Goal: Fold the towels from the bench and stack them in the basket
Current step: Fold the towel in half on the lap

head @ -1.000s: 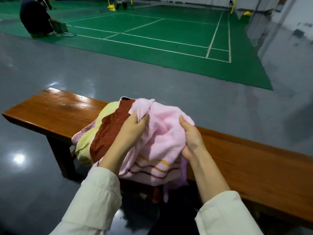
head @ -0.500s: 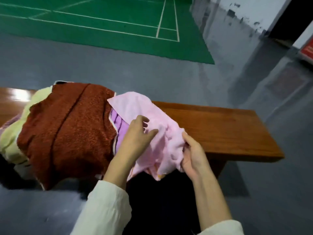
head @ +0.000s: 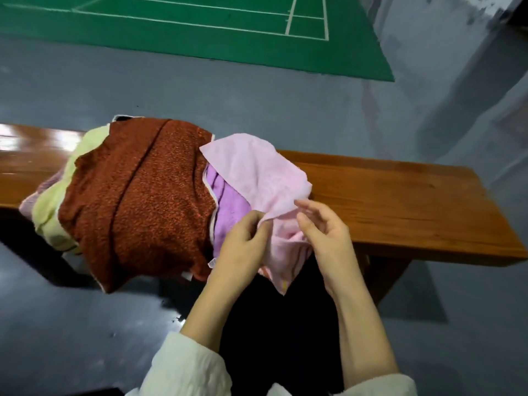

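A heap of towels lies on the wooden bench. A rust-red towel is draped over a pale yellow towel, and a purple towel shows beside them. On the right of the heap sits a pink towel, its lower part hanging over the bench's near edge. My left hand pinches an edge of the pink towel. My right hand is at the same fold with its fingers loosely spread, touching the cloth. No basket is in view.
The bench ends at the right, with grey floor beyond it. A green court mat with white lines lies further back. Dark bench legs stand below at the left and right.
The view has swung right, then nearer. My hands have shifted from bunching the pink towel to working at one edge of it; my right hand has opened its grip.
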### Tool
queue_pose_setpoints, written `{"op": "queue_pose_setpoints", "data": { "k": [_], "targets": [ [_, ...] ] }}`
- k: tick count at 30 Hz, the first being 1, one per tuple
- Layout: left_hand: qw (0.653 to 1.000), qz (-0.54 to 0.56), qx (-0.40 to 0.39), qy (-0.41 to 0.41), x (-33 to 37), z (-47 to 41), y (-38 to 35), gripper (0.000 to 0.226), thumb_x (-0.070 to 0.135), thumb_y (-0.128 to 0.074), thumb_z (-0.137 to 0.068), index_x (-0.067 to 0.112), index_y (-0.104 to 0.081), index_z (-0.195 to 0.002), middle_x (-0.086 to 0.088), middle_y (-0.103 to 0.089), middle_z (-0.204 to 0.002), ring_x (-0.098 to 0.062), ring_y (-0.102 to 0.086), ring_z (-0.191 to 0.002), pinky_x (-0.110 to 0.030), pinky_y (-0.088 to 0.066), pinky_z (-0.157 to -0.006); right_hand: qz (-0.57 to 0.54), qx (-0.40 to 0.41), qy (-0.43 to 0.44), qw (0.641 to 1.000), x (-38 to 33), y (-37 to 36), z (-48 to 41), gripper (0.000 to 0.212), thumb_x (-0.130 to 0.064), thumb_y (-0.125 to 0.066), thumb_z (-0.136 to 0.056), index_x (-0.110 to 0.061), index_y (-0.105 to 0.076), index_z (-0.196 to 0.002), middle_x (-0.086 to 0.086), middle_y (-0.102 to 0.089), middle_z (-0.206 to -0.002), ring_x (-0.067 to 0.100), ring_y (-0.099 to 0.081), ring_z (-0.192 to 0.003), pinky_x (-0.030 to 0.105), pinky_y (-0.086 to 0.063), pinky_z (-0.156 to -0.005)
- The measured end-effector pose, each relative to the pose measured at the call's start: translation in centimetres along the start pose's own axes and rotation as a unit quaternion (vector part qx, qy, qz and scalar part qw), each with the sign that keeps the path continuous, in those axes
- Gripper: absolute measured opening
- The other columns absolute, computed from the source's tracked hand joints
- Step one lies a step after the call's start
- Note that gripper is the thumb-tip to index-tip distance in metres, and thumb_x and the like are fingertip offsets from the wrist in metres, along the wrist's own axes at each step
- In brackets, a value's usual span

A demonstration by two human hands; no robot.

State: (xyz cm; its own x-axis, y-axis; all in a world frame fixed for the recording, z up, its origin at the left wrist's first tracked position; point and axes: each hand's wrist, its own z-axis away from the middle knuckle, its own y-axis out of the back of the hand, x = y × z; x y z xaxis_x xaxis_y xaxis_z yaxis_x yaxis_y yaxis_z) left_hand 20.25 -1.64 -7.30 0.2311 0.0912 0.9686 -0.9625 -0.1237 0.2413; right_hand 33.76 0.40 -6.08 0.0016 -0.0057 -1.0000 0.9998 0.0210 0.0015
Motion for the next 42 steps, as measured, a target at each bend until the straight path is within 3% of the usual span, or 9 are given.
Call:
{"op": "queue_pose_setpoints", "data": {
  "k": [3,5,9,16,20,25,30,39,42],
  "targets": [
    [0.999,0.036,0.008,0.005,0.8,-0.7,1.3,0.023,0.029,-0.048,-0.090,0.012,-0.064,-0.092,0.006,-0.066,-0.081,-0.004,-0.057,-0.076,-0.026,-0.045,-0.075,0.095,-0.148,0.049,0.983,-1.1,-1.3,-2.3,0.028,-0.008,-0.065,-0.088,-0.030,-0.065,-0.105,-0.007,-0.060,-0.124,-0.005,-0.053,-0.114,0.011,-0.041,-0.092],
    [1.000,-0.006,0.024,-0.013,0.9,-1.2,2.5,0.021,0.029,-0.050,-0.086,0.015,-0.066,-0.089,0.006,-0.067,-0.079,-0.002,-0.058,-0.075,-0.020,-0.045,-0.072,0.084,-0.202,-0.013,0.976,-1.0,-2.6,-3.5,0.017,-0.010,-0.069,-0.085,-0.022,-0.069,-0.097,-0.003,-0.070,-0.102,0.000,-0.062,-0.092,0.017,-0.047,-0.082],
    [0.983,-0.169,0.074,-0.012,0.7,-1.1,4.7,0.006,0.013,-0.062,-0.080,0.018,-0.064,-0.078,0.007,-0.063,-0.068,0.003,-0.053,-0.060,-0.012,-0.039,-0.059,0.123,-0.150,-0.028,0.981,0.4,-3.2,-3.8,0.014,-0.013,-0.073,-0.081,-0.021,-0.067,-0.071,-0.009,-0.064,-0.067,0.002,-0.055,-0.068,0.021,-0.044,-0.068],
    [0.962,-0.262,0.081,0.012,0.0,-1.4,4.7,0.007,0.010,-0.063,-0.070,0.015,-0.063,-0.073,0.001,-0.062,-0.071,-0.016,-0.055,-0.067,-0.030,-0.043,-0.067,0.111,0.034,0.023,0.993,2.1,-2.4,-1.7,0.018,-0.011,-0.072,-0.081,-0.018,-0.063,-0.068,-0.011,-0.059,-0.063,0.002,-0.051,-0.065,0.019,-0.041,-0.064],
    [0.978,-0.198,0.069,0.014,-0.3,-1.4,5.8,0.009,0.008,-0.065,-0.071,0.017,-0.064,-0.072,0.003,-0.062,-0.059,-0.002,-0.054,-0.055,-0.013,-0.039,-0.053,0.098,0.113,0.044,0.988,1.3,0.0,-1.7,0.014,-0.013,-0.070,-0.084,-0.012,-0.064,-0.072,-0.003,-0.056,-0.065,0.002,-0.045,-0.063,0.018,-0.037,-0.059],
    [0.992,-0.120,0.003,0.040,-1.1,-1.5,7.6,0.006,0.016,-0.067,-0.085,0.019,-0.069,-0.079,0.001,-0.068,-0.067,-0.002,-0.055,-0.051,-0.020,-0.048,-0.051,0.119,0.134,0.026,0.983,1.9,0.5,-1.3,0.014,-0.017,-0.070,-0.084,-0.008,-0.065,-0.075,0.010,-0.060,-0.068,0.005,-0.047,-0.063,0.020,-0.038,-0.059],
    [0.989,-0.122,0.007,0.082,-1.6,-1.2,9.4,0.015,0.026,-0.077,-0.078,0.015,-0.071,-0.069,-0.007,-0.068,-0.061,-0.016,-0.063,-0.051,-0.039,-0.054,-0.053,0.121,0.135,0.006,0.983,2.3,0.2,-1.1,0.016,-0.018,-0.071,-0.084,-0.006,-0.066,-0.075,0.021,-0.061,-0.072,0.009,-0.046,-0.062,0.026,-0.037,-0.059],
    [0.997,-0.015,0.065,-0.044,-0.3,-1.2,7.2,0.016,0.024,-0.050,-0.095,0.017,-0.060,-0.084,0.010,-0.060,-0.072,0.003,-0.050,-0.065,-0.016,-0.040,-0.061,0.011,-0.004,0.018,1.000,1.2,-1.1,-0.2,0.009,-0.005,-0.071,-0.081,-0.004,-0.065,-0.074,-0.003,-0.058,-0.067,0.004,-0.048,-0.063,0.013,-0.038,-0.060],
    [0.998,-0.011,-0.031,-0.051,1.2,-0.6,4.7,0.030,0.047,-0.057,-0.081,0.030,-0.054,-0.105,0.019,-0.057,-0.092,0.006,-0.052,-0.077,-0.012,-0.042,-0.071,0.000,-0.059,0.039,0.997,0.5,-2.3,0.2,0.011,-0.012,-0.074,-0.076,-0.013,-0.064,-0.071,-0.009,-0.062,-0.063,0.001,-0.053,-0.064,0.012,-0.042,-0.062]
  ]
}}
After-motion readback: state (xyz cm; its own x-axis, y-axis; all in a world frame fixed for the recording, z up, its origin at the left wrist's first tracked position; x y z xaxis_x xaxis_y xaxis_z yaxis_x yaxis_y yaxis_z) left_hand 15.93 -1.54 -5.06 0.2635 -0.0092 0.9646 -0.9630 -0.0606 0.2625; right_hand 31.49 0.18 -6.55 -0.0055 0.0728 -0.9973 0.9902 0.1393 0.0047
